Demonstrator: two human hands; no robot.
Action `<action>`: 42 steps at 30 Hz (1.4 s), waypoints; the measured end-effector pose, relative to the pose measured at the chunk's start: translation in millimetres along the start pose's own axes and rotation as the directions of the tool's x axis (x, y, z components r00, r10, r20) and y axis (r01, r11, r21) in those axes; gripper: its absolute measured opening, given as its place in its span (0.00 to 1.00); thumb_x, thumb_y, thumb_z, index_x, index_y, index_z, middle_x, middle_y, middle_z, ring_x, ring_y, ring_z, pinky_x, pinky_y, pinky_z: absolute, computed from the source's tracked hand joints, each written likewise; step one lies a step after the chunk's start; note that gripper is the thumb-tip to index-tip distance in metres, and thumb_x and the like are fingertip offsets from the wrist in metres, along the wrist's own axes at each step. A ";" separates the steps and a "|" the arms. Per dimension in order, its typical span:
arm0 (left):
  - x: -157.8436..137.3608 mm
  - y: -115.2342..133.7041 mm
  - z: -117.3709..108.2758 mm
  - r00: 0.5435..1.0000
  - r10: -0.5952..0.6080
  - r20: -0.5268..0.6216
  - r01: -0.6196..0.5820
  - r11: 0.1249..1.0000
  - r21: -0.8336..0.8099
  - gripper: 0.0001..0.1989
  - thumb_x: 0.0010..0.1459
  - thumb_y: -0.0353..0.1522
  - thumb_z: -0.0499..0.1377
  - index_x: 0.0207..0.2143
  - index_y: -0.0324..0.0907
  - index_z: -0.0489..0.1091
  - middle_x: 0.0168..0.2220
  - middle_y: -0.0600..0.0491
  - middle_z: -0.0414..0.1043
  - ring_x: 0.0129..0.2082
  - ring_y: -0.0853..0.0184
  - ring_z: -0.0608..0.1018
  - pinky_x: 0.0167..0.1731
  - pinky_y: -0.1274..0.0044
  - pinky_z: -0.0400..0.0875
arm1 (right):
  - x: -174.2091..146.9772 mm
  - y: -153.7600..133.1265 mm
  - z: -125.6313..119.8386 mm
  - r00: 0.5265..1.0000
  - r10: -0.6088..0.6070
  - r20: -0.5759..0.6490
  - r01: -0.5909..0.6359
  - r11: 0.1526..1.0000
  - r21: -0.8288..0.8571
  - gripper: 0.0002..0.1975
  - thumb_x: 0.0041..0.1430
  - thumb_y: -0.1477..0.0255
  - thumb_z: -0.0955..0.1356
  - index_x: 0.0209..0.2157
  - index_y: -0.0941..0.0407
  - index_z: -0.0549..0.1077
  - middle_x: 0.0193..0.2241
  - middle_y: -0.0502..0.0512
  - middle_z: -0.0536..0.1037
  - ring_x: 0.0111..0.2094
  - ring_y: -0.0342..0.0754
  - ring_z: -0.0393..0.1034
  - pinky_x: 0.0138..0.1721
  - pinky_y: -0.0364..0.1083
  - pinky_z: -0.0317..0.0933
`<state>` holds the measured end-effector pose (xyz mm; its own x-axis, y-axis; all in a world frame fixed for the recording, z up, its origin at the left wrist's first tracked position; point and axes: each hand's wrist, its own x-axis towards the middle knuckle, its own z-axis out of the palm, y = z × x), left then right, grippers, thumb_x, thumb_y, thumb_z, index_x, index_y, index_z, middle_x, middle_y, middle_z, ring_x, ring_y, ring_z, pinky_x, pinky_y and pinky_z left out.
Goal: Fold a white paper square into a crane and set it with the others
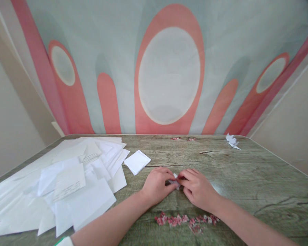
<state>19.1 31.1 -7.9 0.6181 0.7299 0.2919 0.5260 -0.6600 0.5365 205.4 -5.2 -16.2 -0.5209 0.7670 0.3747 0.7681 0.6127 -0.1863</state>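
A small piece of folded white paper (177,185) is held between my two hands, low over the wooden table. My left hand (157,182) pinches its left side between thumb and fingers. From the right, my right hand (196,188) grips it with thumb and fingertips, and the fingers of both hands nearly meet. Most of the paper is hidden behind the fingers, so its exact folded shape cannot be made out. Beyond my left hand lies a flat stack of square white paper (137,162).
Loose white sheets (92,201) are heaped across the table's left side. Small folded paper figures (232,141) sit at the far right corner. Pink flower decorations (173,220) mark the wood-grain tabletop (259,181) near my forearms. A patterned backdrop (125,34) stands behind the far edge.
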 end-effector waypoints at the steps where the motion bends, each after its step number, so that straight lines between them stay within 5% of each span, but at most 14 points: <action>1: -0.3 0.2 0.4 1.000 -0.006 -0.007 0.006 1.000 0.011 0.07 0.49 0.35 0.62 0.33 0.45 0.75 0.35 0.52 0.74 0.37 0.63 0.73 0.41 0.74 0.63 | 0.0 -1.1 0.2 1.000 0.008 0.004 -0.008 1.000 0.000 0.13 0.51 0.82 0.63 0.36 0.55 0.74 0.34 0.55 0.72 0.37 0.50 0.64 0.40 0.50 0.58; 9: -1.6 3.3 0.7 1.000 -0.029 -0.007 0.029 0.999 0.042 0.12 0.44 0.37 0.65 0.33 0.44 0.74 0.36 0.51 0.73 0.38 0.61 0.72 0.41 0.74 0.63 | 1.9 2.7 7.1 0.966 0.246 -0.081 -0.222 0.947 0.233 0.12 0.52 0.80 0.62 0.36 0.55 0.72 0.33 0.53 0.71 0.35 0.47 0.65 0.38 0.47 0.60; 12: -1.3 4.5 0.1 0.999 -0.033 -0.005 0.033 0.999 0.037 0.10 0.46 0.36 0.63 0.33 0.44 0.73 0.36 0.51 0.72 0.38 0.62 0.72 0.41 0.74 0.63 | 3.0 2.9 9.0 0.945 0.322 -0.060 -0.300 0.923 0.242 0.05 0.53 0.73 0.65 0.33 0.55 0.71 0.31 0.53 0.70 0.34 0.47 0.65 0.36 0.47 0.60; 22: -1.4 -2.0 5.6 0.991 -0.108 -0.075 0.107 0.994 -0.017 0.23 0.40 0.38 0.66 0.41 0.44 0.70 0.41 0.50 0.69 0.44 0.58 0.69 0.45 0.68 0.61 | 5.3 0.7 13.2 0.894 0.449 0.011 -0.436 0.862 0.257 0.07 0.47 0.68 0.69 0.30 0.55 0.70 0.29 0.52 0.70 0.33 0.48 0.65 0.34 0.46 0.57; 33: 1.6 0.6 3.5 0.983 -0.182 0.003 0.172 0.925 -0.339 0.13 0.47 0.30 0.61 0.38 0.41 0.66 0.29 0.55 0.73 0.31 0.67 0.74 0.34 0.77 0.66 | 7.2 -9.7 5.6 0.865 0.497 0.068 -0.433 0.671 0.602 0.04 0.53 0.70 0.65 0.28 0.55 0.66 0.25 0.48 0.69 0.28 0.44 0.63 0.31 0.42 0.57; 42: 2.8 -4.2 7.7 0.972 -0.234 -0.010 0.197 0.838 -0.509 0.13 0.48 0.30 0.61 0.38 0.39 0.67 0.30 0.54 0.74 0.30 0.68 0.75 0.33 0.79 0.67 | 7.5 -11.8 1.7 0.890 0.452 0.063 -0.379 0.654 0.654 0.08 0.57 0.67 0.63 0.29 0.56 0.69 0.23 0.48 0.70 0.27 0.43 0.63 0.30 0.41 0.56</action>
<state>23.1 34.5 -15.5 0.4721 0.8659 0.1656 0.2653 -0.3187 0.9100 191.8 -6.4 -12.8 -0.1398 0.9714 0.1918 0.4563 0.2351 -0.8582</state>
